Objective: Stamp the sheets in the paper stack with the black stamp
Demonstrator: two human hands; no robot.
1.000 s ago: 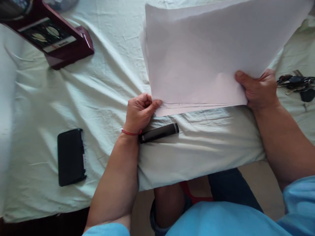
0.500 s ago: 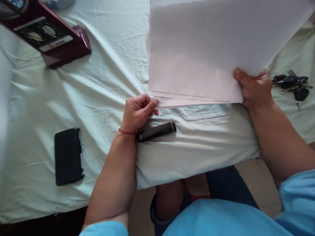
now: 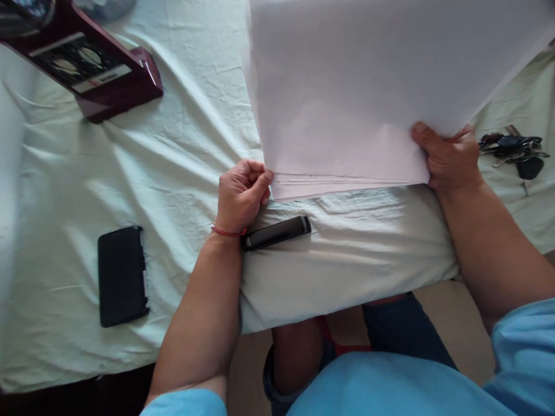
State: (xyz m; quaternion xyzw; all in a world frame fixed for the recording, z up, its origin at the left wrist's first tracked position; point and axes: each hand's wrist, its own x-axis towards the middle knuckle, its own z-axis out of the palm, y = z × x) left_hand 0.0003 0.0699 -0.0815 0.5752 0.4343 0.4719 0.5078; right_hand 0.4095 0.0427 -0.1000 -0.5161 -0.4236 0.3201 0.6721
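A stack of white paper sheets [image 3: 347,86] spans the space between my two hands, its near edges slightly fanned. My left hand [image 3: 243,193] pinches the near left corner between thumb and fingers. At the near right corner, my right hand [image 3: 453,153] grips the stack, thumb on top and the other fingers hidden beneath. A black stapler [image 3: 277,232] lies on the cloth just below my left hand, its left end beside the wrist with the red string.
A black phone-like case [image 3: 122,276] lies at the left on the pale green cloth [image 3: 191,115]. A dark red wooden stand [image 3: 117,92] is at the upper left. A bunch of keys [image 3: 515,147] rests at the right. The cloth's near edge falls above my lap.
The stack's left side has shifted a little to the left and its near left corner slightly toward me. My left hand has moved slightly up and left; the right hand stays put.
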